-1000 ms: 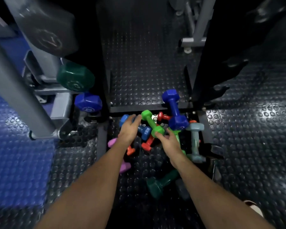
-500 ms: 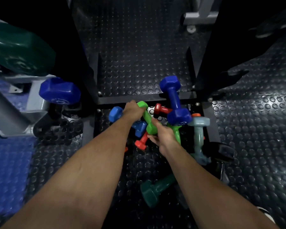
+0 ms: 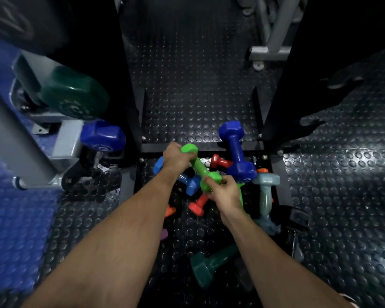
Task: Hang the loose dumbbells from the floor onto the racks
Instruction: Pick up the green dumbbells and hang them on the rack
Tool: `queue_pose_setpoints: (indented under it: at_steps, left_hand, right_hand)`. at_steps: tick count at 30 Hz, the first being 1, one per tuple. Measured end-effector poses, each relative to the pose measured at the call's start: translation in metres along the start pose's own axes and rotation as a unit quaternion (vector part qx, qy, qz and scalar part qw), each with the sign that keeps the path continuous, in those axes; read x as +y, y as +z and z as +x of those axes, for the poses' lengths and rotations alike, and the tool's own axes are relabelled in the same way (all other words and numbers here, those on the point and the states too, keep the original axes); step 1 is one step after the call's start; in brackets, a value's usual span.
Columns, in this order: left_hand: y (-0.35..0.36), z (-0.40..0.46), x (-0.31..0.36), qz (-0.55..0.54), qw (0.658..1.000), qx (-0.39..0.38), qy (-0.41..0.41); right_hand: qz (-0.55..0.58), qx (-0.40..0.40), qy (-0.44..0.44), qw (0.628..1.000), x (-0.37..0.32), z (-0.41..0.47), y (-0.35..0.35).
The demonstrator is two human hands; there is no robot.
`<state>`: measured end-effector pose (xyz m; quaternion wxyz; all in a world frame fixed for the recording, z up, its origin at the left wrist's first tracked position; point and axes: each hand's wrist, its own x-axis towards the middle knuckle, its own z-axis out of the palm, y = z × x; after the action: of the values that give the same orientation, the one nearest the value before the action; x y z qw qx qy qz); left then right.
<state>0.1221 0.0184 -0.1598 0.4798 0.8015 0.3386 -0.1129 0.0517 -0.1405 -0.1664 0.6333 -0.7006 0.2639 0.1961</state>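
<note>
A bright green dumbbell (image 3: 199,167) lies tilted on top of a pile of loose dumbbells on the studded floor. My left hand (image 3: 176,157) grips its far head and my right hand (image 3: 223,193) grips its near head. Around it lie a dark blue dumbbell (image 3: 237,152), a light blue one (image 3: 188,182), red ones (image 3: 219,162), a grey one (image 3: 265,196) and a dark green one (image 3: 211,263). Black rack uprights (image 3: 282,85) rise on both sides of the pile.
At left a grey frame (image 3: 13,143) carries a large dark green dumbbell (image 3: 76,96) and a blue one (image 3: 102,138). A black base bar (image 3: 209,146) crosses behind the pile. Grey machine feet (image 3: 269,52) stand at the back right.
Both hands have reached forward and closed on the green dumbbell's two heads. The view has shifted closer over the pile.
</note>
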Motion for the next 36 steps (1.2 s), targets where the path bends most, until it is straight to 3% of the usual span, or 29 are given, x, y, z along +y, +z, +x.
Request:
queue_pose_setpoints:
  at_steps: [15,24,26,32,36]
  left_hand:
    - [-0.124,-0.131,0.021,-0.154,0.983,0.076,0.061]
    - [-0.197,-0.214,0.061,-0.282,0.942,0.161,0.092]
    - [-0.221,-0.229,0.074,-0.316,0.932,0.138,0.11]
    - [-0.307,-0.283,0.111,-0.411,0.892,-0.06,0.178]
    - [-0.351,-0.317,0.133,-0.418,0.863,-0.167,0.23]
  right_hand:
    - [-0.139,-0.14,-0.146,0.969,-0.153,-0.104,-0.041]
    - [-0.177,-0.178,-0.263,0.932,-0.251,-0.197,-0.033]
    - [-0.173,-0.182,-0.292,0.923,-0.275,-0.216,-0.027]
    - [-0.161,-0.233,-0.357,0.89,-0.353,-0.266,-0.022]
    - [-0.152,-0.248,-0.395,0.871,-0.41,-0.298,-0.014]
